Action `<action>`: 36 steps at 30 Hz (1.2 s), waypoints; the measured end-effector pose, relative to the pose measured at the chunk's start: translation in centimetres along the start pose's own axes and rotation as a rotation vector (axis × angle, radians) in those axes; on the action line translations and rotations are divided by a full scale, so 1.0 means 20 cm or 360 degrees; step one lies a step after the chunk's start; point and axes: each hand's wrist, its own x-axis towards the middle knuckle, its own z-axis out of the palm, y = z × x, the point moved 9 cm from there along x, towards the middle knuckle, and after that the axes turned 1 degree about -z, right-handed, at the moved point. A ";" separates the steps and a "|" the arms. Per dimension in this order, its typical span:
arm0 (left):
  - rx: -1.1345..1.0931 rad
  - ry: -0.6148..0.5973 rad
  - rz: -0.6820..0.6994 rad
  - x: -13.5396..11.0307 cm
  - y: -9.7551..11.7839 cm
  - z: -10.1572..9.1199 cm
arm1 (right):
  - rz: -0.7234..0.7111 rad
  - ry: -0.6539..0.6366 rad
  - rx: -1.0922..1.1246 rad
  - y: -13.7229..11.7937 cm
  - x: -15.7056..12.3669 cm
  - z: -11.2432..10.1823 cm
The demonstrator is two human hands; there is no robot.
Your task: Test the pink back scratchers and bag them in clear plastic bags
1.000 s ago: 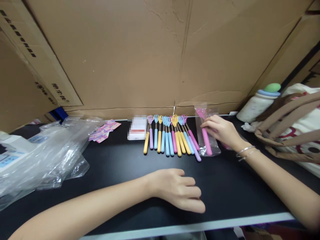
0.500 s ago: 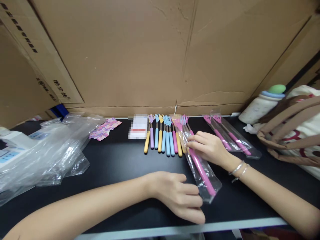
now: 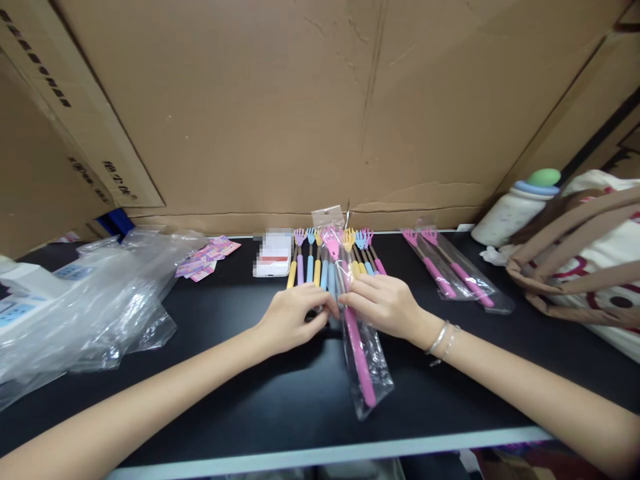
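A pink back scratcher [image 3: 361, 360] lies slantwise inside a clear plastic bag [image 3: 383, 380], its claw end pointing away from me. My right hand [image 3: 383, 305] is closed on the bagged scratcher around the middle of its length. Thumb and fingers of my left hand [image 3: 300, 315] come together in a pinch at the bag's left edge; what exactly lies between the fingertips is partly hidden. Behind both hands, a row of unbagged scratchers [image 3: 310, 263] in yellow, purple, blue and pink is partly covered by the bag and my fingers.
Two bagged pink scratchers [image 3: 467, 283] lie to the right. A white bottle [image 3: 510, 217] and a cloth bag with brown handles [image 3: 590, 257] stand beyond. On the left are clear plastic bags [image 3: 125, 313] and pink cards [image 3: 207, 257]. A white box [image 3: 275, 257] adjoins the row; cardboard [image 3: 250, 113] rises behind.
My right hand has carried the bagged pink scratcher leftward, over the row. My left hand has moved up and left from the table's front to the bag's edge, its fingers now pinched.
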 end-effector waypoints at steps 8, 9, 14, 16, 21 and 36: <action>-0.0304 -0.0023 -0.0577 -0.03 -0.17 0.01 | -0.0032 0.0109 -0.0180 0.00 0.06 0.07; -0.0420 -0.0016 -0.0624 -0.04 -0.18 0.02 | -0.0038 0.0138 -0.0181 -0.01 0.06 0.06; -0.0789 -0.0043 -0.0601 -0.04 -0.17 0.07 | -0.0007 0.0098 -0.0156 -0.03 0.05 0.08; -0.0817 -0.0067 -0.0579 -0.05 -0.16 0.10 | -0.0015 0.0102 -0.0142 -0.04 0.06 0.08; -0.1022 -0.0021 -0.0528 -0.04 -0.15 0.13 | 0.0095 0.0030 -0.0002 -0.04 0.07 0.10; -0.1516 0.0030 -0.0696 -0.04 -0.24 0.16 | 0.1330 -0.0049 0.1818 0.14 -0.08 0.26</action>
